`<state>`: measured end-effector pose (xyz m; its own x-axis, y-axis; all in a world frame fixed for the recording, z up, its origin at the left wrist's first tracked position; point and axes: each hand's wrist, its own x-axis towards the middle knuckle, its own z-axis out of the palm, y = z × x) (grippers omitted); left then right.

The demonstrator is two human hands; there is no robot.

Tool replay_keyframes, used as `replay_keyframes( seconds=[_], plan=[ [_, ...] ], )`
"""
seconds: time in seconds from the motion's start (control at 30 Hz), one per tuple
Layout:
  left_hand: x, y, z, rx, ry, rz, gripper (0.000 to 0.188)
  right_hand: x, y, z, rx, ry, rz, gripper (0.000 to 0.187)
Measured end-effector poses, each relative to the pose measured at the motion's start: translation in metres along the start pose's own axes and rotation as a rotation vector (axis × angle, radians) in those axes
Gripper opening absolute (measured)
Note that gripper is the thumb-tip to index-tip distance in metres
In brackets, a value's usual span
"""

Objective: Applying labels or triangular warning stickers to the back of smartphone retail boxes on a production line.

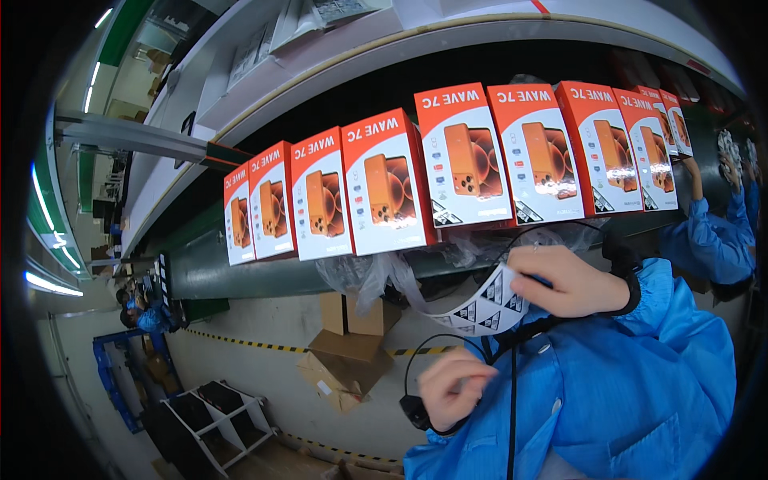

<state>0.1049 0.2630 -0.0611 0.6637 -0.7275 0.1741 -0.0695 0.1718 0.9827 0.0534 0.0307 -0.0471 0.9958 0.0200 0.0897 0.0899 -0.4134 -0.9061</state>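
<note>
Head view, left to right. At far left, a person in a blue coat (149,317) stands by a blue frame (112,376) on the floor. Nearer the centre, a black-and-white compartment rack (210,424) stands on the floor beside flattened cardboard boxes (348,352), which lie across a yellow-and-black floor stripe (240,342).

Above them, a row of orange-and-white phone boxes (384,184) lies on the dark conveyor belt (240,272), edge to edge, each printed with an orange phone. Clear plastic film (360,272) hangs over the belt's near edge below the middle boxes.

The left hand (454,389) is low in the frame, in front of the blue sleeve; its fingers are curled loosely together, and whether they pinch anything cannot be told. A black cable (416,352) loops just beside it to a small black device (414,410) at the wrist.

The right hand (570,280) is higher, just below the near edge of the belt. Its fingers are closed on the upper end of a strip of black-and-white labels (480,308), which curves down and leftward from the hand toward the plastic film.

At far right, another worker's blue sleeve (708,236) reaches up to the belt beside the last boxes.
</note>
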Motion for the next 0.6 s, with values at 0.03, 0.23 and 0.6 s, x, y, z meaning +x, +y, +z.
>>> replay_keyframes(
  seconds=[0.03, 0.23, 0.6],
  plan=[
    [0.0, -0.002, 0.005, 0.282, 0.176, 0.23, 0.017, -0.004, -0.001, 0.0, 0.005, -0.014, -0.006, 0.014],
    [0.015, 0.003, 0.041, 0.595, 0.188, -0.03, 0.021, -0.016, 0.002, -0.002, -0.099, -0.117, -0.253, 0.012],
    [0.002, -0.007, 0.059, 0.384, 0.579, -0.055, 0.013, -0.01, -0.002, 0.029, -0.043, 0.207, -0.356, 0.026]
  ],
)
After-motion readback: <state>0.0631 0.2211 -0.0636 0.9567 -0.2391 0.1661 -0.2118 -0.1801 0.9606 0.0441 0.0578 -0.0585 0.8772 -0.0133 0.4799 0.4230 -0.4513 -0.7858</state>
